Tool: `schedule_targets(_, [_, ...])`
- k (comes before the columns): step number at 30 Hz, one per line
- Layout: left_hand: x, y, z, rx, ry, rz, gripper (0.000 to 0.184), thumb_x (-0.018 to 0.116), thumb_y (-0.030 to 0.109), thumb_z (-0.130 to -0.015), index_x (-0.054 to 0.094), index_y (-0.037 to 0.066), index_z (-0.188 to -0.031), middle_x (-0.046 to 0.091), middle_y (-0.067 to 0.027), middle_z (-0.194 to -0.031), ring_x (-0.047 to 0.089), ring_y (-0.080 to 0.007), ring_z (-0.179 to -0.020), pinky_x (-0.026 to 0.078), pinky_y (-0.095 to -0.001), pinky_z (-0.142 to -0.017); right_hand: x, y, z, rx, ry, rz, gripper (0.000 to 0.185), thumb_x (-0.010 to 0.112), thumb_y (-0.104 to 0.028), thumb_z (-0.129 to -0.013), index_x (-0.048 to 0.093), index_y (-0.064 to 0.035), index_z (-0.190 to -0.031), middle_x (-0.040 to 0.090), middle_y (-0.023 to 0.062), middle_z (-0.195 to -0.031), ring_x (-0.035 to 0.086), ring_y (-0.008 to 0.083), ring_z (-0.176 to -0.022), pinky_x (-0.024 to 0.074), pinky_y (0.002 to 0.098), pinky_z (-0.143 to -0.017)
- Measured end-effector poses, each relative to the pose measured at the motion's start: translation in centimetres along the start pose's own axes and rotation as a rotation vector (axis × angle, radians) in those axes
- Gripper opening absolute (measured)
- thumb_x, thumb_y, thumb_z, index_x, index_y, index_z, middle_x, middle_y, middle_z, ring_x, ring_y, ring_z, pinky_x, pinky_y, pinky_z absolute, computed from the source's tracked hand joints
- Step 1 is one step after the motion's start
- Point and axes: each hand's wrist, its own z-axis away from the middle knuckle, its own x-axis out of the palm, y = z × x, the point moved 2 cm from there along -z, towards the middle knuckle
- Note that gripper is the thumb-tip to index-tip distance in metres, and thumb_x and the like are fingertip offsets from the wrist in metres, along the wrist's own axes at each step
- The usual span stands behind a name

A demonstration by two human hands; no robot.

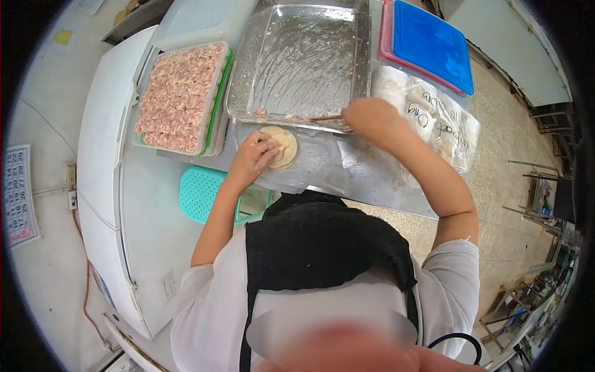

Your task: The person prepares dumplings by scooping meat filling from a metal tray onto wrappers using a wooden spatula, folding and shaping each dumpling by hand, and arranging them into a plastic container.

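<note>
My left hand (255, 155) is closed at the left side of a small stack of round pale wrappers (286, 149), its fingertips pressed together on the top one. My right hand (375, 123) grips a thin stick-like tool (325, 118), whose far end lies at the near edge of a large metal tray (304, 62). Smears and a few bits of pale filling coat the tray. To the left, a plastic container (180, 99) holds many rows of pinkish filled dumplings.
A blue lid (432, 46) on a red one lies at the back right. Wrapped white packages (427, 115) with black writing sit right of the tray. Below the table's left edge is a turquoise perforated basket (201, 193). A white appliance (108, 136) stands left.
</note>
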Motion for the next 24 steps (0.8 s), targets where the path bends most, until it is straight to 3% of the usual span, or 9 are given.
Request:
schedule_targets(3, [0.0,0.6,0.2,-0.093,-0.003,0.081,0.017,0.069,0.015,-0.08,0.068,0.002,-0.092,0.06,-0.0135,-0.093,0.058,-0.0322,-0.09,0.048,-0.0378,-0.078,0.0,3.2,-1.0,0.097,0.249,0.005,0.013,0.058,-0.008,-0.078,0.069,-0.0027,-0.074,0.067,0.0166,-0.075,0.068,0.0316,-0.072,0.055,0.0423,-0.062])
schedule_targets(5, [-0.2,0.7,0.1,-0.069,0.128,-0.003,0.015,0.069,0.015,-0.081,0.068,0.003,-0.09,0.061,-0.0127,-0.093,0.059,-0.0301,-0.085,0.049,-0.036,-0.075,1.5,1.9,-0.9,0.13,0.249,0.012,0.013,0.058,-0.01,-0.077,0.069,-0.0032,-0.074,0.067,0.017,-0.075,0.068,0.0314,-0.074,0.0549,0.0419,-0.064])
schedule_targets(7, [-0.5,1.4,-0.3,0.037,0.159,-0.141,0.014,0.068,0.014,-0.081,0.067,0.002,-0.089,0.061,-0.0122,-0.092,0.059,-0.0288,-0.085,0.049,-0.035,-0.074,1.2,-1.6,0.1,-0.07,0.165,-0.093,0.013,0.058,-0.011,-0.076,0.069,-0.0045,-0.073,0.066,0.0161,-0.074,0.068,0.0316,-0.073,0.0545,0.0393,-0.062])
schedule_targets(8, [-0.5,1.8,-0.3,0.142,0.187,-0.279,0.013,0.068,0.013,-0.082,0.066,0.002,-0.088,0.061,-0.0116,-0.092,0.06,-0.0275,-0.085,0.049,-0.034,-0.073,0.3,-1.4,0.2,-0.028,0.096,-0.065,0.013,0.058,-0.011,-0.077,0.069,-0.0048,-0.072,0.067,0.0161,-0.074,0.067,0.0324,-0.073,0.0544,0.0398,-0.062])
schedule_targets(12, [0.3,0.3,-0.3,0.049,0.102,-0.112,0.013,0.065,0.016,-0.084,0.063,0.003,-0.086,0.06,-0.0117,-0.084,0.06,-0.031,-0.083,0.047,-0.0375,-0.072,-3.2,1.7,0.8,0.202,0.097,0.012,0.017,0.053,-0.008,-0.078,0.067,-0.0015,-0.071,0.065,0.021,-0.075,0.066,0.0362,-0.073,0.0541,0.044,-0.066])
schedule_targets(15, [0.4,-1.2,0.0,-0.154,0.277,0.235,0.012,0.06,0.015,-0.09,0.062,0.003,-0.088,0.064,-0.0097,-0.085,0.062,-0.0266,-0.084,0.048,-0.0378,-0.074,-1.5,-1.2,-0.2,0.196,-0.167,-0.081,0.017,0.053,-0.008,-0.078,0.067,-0.0006,-0.072,0.066,0.0214,-0.075,0.067,0.0364,-0.071,0.0541,0.0443,-0.063])
schedule_targets(18, [0.2,-3.4,0.1,-0.421,0.348,0.611,0.015,0.054,0.015,-0.095,0.059,0.002,-0.099,0.066,-0.0093,-0.098,0.063,-0.0218,-0.093,0.05,-0.0356,-0.079,-0.8,-4.6,-1.4,0.175,-0.057,-0.147,0.017,0.053,-0.008,-0.078,0.068,0.0004,-0.074,0.066,0.0214,-0.075,0.067,0.0359,-0.07,0.0542,0.0447,-0.063])
schedule_targets(20, [-0.2,-3.1,-0.7,-0.45,0.391,1.548,0.021,0.051,0.015,-0.097,0.053,0.0,-0.112,0.062,-0.0105,-0.113,0.061,-0.0199,-0.103,0.05,-0.0334,-0.088,0.1,-6.1,-3.3,0.223,-0.03,-0.205,0.017,0.054,-0.008,-0.078,0.068,0.0008,-0.076,0.066,0.0213,-0.075,0.067,0.0352,-0.071,0.0545,0.0443,-0.062])
schedule_targets(24, [-2.4,-3.8,-0.7,-0.425,0.43,1.548,0.029,0.051,0.013,-0.097,0.049,-0.002,-0.121,0.057,-0.0127,-0.122,0.058,-0.0215,-0.11,0.049,-0.034,-0.095,0.0,-7.9,-6.2,0.205,-0.048,-0.216,0.018,0.054,-0.009,-0.079,0.068,0.0008,-0.077,0.067,0.0219,-0.076,0.068,0.0355,-0.071,0.0547,0.0439,-0.063])
